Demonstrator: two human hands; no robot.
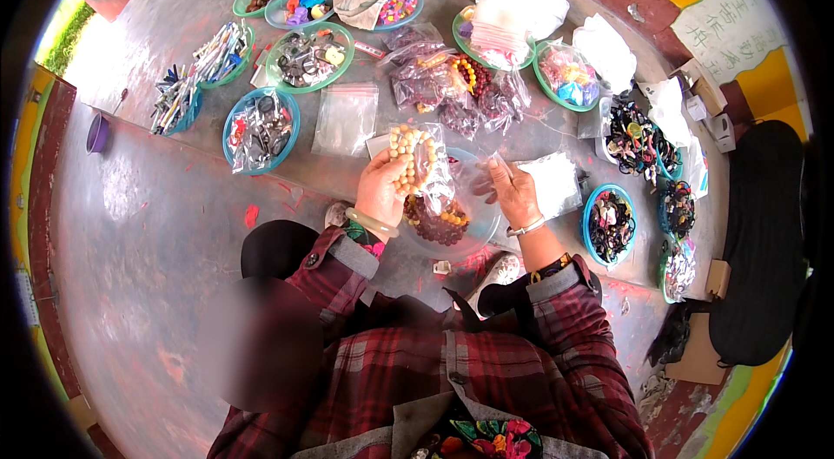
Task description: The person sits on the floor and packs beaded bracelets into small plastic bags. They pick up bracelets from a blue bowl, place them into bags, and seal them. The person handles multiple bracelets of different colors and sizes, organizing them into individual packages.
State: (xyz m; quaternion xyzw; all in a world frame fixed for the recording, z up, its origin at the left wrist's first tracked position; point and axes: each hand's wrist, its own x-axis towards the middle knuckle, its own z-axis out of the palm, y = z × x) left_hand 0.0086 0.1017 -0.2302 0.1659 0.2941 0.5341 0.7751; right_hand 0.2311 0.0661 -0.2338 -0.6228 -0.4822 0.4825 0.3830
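Observation:
My left hand (380,190) is closed around a loop of pale yellow beads (408,151). Beside the loop, a clear plastic bag (434,165) catches the light, partly over the beads. Below is a see-through bowl (482,233) holding dark red bead bracelets (437,226) with some amber-coloured beads. My right hand (514,194) hovers at the bowl's right rim, its fingers bent and apart; I make out no bead string in it. Near that hand lies a stack of clear bags (553,181).
Flat empty bags (346,118) lie left of the bowl. Beyond are wrapped bead bracelets (439,81). Baskets of small goods surround me: pens (217,55), packaged items (261,131), dark hair ties (610,224). A black padded object (757,242) stands far right.

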